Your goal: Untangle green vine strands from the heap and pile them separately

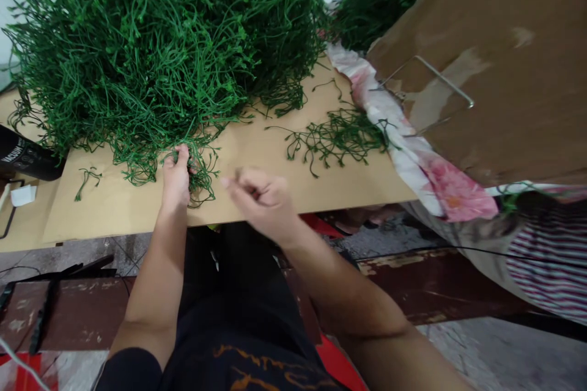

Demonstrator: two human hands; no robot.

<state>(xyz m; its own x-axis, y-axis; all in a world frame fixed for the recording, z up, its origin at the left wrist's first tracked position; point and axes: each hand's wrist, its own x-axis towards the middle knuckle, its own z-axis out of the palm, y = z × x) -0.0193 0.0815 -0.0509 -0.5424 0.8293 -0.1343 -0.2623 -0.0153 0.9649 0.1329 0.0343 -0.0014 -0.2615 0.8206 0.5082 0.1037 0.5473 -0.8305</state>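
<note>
My left hand (pixel 178 178) is closed around a small bunch of thin green stems with budded tips (pixel 202 180), at the front of the cardboard-covered table. Directly behind it rises a large tangled heap of the same green stems (pixel 169 49). To the right, a little above the table's front edge, my right hand (pixel 263 195) has its fingers curled in and is blurred by motion. Whether anything small is inside that hand cannot be made out. A smaller loose pile of stems (pixel 343 134) lies farther right, apart from both hands.
The cardboard sheet (pixel 114 208) covers the tabletop. At the left stands a black cylinder lettered VACUUM (pixel 27 156). A large brown cardboard piece (pixel 504 73), a bent metal wire (pixel 444 79) and flowered cloth (pixel 454 189) border the right side. Striped fabric (pixel 550 256) shows at far right.
</note>
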